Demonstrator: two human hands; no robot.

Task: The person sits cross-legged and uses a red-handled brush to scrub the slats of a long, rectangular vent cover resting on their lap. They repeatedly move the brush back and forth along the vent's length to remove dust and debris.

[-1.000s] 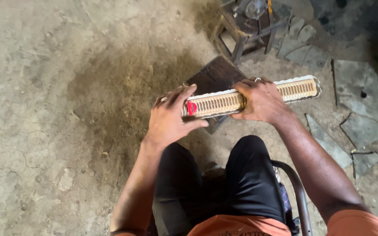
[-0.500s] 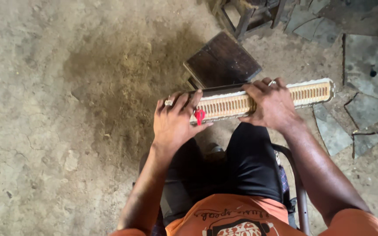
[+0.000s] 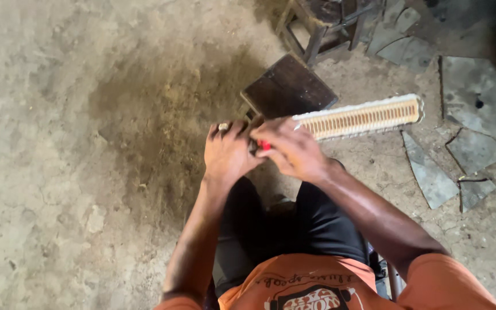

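A long cream-coloured slotted bar (image 3: 368,116) with a white upper edge lies across my lap, its right end sticking out over the floor. My left hand (image 3: 228,152), with a ring on one finger, grips the bar's left end. My right hand (image 3: 294,148) sits right beside it, fingers closed around the small red piece (image 3: 264,145) on the bar's front. Only a sliver of the red piece shows between the two hands. Black trousers and an orange shirt fill the bottom of the view.
A small dark wooden stool (image 3: 288,87) stands on the dirt floor just past the bar. A second wooden stool (image 3: 322,26) is at the top edge. Broken grey slabs (image 3: 431,172) lie at the right. A dark stain (image 3: 167,109) marks the floor at the left.
My right hand has slid left along the bar, from its middle to the red piece beside my left hand. The bar's right half is now uncovered.
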